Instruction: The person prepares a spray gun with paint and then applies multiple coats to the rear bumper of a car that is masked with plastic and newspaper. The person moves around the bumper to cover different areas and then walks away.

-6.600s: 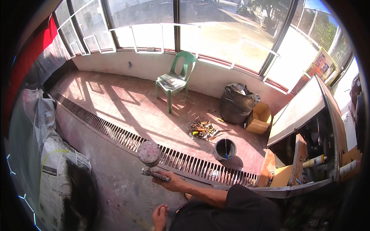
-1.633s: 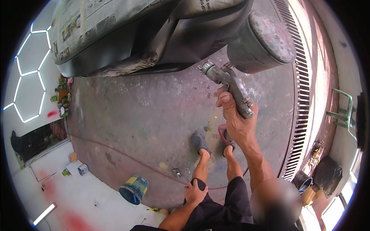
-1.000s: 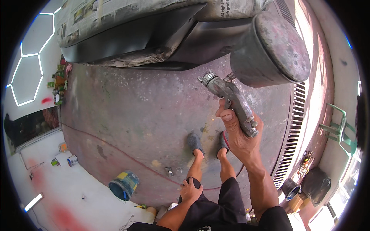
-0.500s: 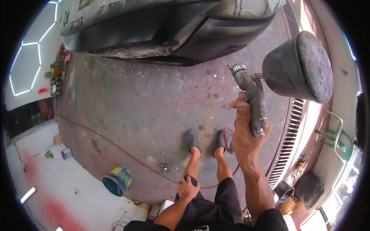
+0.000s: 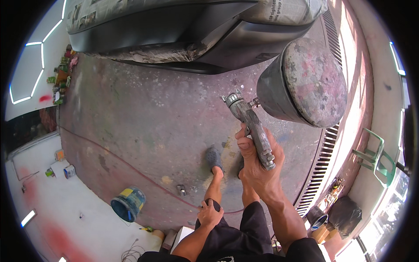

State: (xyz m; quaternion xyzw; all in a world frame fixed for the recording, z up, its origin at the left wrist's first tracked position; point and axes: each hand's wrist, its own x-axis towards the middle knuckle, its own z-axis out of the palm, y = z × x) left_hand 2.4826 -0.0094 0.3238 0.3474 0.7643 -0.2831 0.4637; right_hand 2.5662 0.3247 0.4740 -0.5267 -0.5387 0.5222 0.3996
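Observation:
My right hand [image 5: 262, 168] is wrapped around the handle of a paint-stained metal spray gun [image 5: 251, 118], fingers by its trigger. A big dark cup [image 5: 275, 91] sits on the gun's right side, its blotched, paint-speckled lid [image 5: 317, 83] turned toward me. The nozzle end points away from me, toward a black car bumper [image 5: 183, 39] at the top, with a gap between them. Newspaper and clear film [image 5: 283, 11] cover the area above the bumper. My left hand [image 5: 211, 215] rests at my left knee, fingers spread over the dark shorts' edge.
A stained bucket [image 5: 128, 204] stands at lower left. A hose [image 5: 118, 157] crosses the floor, with a small metal object [image 5: 181, 190] nearby. Along the right run a slotted drain grate [image 5: 316, 174] and a green chair [image 5: 375, 159]. Cans [image 5: 61, 78] line the left wall.
My right hand has brought the spray gun left and a little closer to me. The cup has turned so more of its lid shows. My left hand stays at the knee.

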